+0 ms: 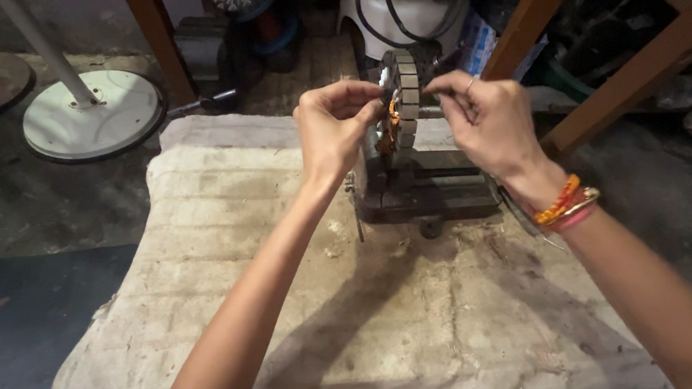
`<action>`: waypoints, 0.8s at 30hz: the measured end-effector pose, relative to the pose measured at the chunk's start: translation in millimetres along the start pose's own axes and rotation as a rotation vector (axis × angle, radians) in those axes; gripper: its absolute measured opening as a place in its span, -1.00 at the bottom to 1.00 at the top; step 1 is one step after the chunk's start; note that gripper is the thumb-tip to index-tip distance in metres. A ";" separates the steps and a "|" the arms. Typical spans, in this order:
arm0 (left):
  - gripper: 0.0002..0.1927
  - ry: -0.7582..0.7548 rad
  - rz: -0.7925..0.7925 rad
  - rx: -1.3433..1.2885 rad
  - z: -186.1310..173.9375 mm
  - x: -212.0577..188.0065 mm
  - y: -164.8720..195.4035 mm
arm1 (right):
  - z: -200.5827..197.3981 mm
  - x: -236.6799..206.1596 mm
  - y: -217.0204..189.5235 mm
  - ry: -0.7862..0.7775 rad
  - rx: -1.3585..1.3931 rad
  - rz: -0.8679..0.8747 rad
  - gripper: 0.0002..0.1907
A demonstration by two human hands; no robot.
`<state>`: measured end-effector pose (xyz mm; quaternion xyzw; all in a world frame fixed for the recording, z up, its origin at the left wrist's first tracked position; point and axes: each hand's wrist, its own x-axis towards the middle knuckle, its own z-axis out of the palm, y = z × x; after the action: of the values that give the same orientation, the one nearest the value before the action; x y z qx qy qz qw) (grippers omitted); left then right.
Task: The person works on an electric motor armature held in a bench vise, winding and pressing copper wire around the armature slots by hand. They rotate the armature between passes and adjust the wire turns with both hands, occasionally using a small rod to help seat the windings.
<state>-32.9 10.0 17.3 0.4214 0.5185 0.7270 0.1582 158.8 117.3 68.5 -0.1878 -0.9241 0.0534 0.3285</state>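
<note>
While the metal ring stands upright in the vise, the left hand pinches its near edge and the right hand pinches its far edge, fingers closed. Copper wire shows inside the ring. Winding seems in hand; feeding wire through calls for steady, fine fingertips.

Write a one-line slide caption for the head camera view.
Both hands work copper windings on a stator ring in a bench vise.

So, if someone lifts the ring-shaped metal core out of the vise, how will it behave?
The core looks like stacked steel, so probably stiff and heavy for its size. Being round, it may roll once free of the vise. Its copper windings seem thin and easily damaged.
</note>
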 end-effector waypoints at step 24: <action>-0.47 -0.053 0.422 0.231 0.5 -41.3 37.6 | -42.3 -1.1 -95.4 -0.177 0.150 0.310 -0.78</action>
<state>-0.2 -32.8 32.2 0.5546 0.4945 0.6684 -0.0328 156.3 27.7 121.9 -0.2974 -0.9029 0.1883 0.2469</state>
